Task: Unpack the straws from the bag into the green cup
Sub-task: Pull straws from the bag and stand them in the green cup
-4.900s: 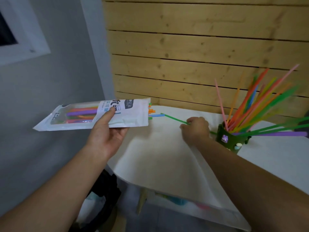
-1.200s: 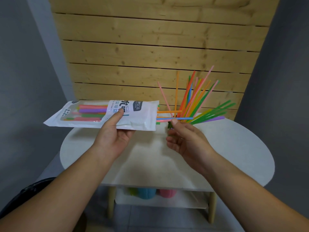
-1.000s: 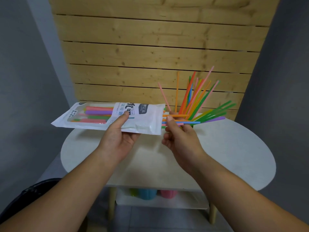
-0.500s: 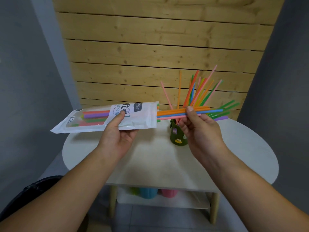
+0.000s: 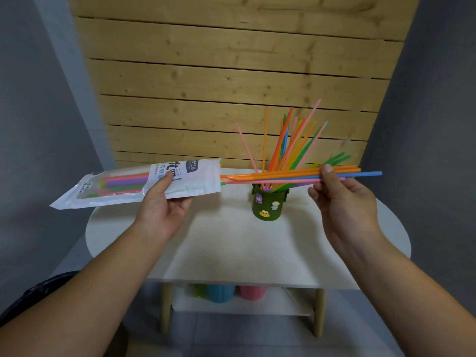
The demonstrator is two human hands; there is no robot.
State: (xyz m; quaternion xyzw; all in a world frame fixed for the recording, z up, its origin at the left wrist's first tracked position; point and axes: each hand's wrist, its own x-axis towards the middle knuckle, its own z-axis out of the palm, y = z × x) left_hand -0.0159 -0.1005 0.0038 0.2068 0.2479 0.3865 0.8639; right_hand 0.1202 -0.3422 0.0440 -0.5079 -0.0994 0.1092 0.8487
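Note:
My left hand [image 5: 164, 210] grips the white straw bag [image 5: 123, 185] level above the table's left edge, its open mouth facing right. Purple, green and red straws show through its clear window. My right hand [image 5: 340, 199] pinches a small bunch of orange, pink and blue straws [image 5: 288, 176], held level; their left tips sit just outside the bag's mouth. Below and behind them stands the green cup [image 5: 269, 204] with stickers, upright on the table, holding several fanned coloured straws [image 5: 291, 145].
The white oval table [image 5: 231, 248] stands against a wooden slat wall [image 5: 219, 86]. A lower shelf holds blue and pink cups [image 5: 234, 293]. Grey walls flank both sides. A dark object [image 5: 31, 295] lies at the lower left on the floor.
My right hand has pulled the bunch of straws rightwards out of the bag, so they are nearly free of its mouth. The bag has stayed in my left hand.

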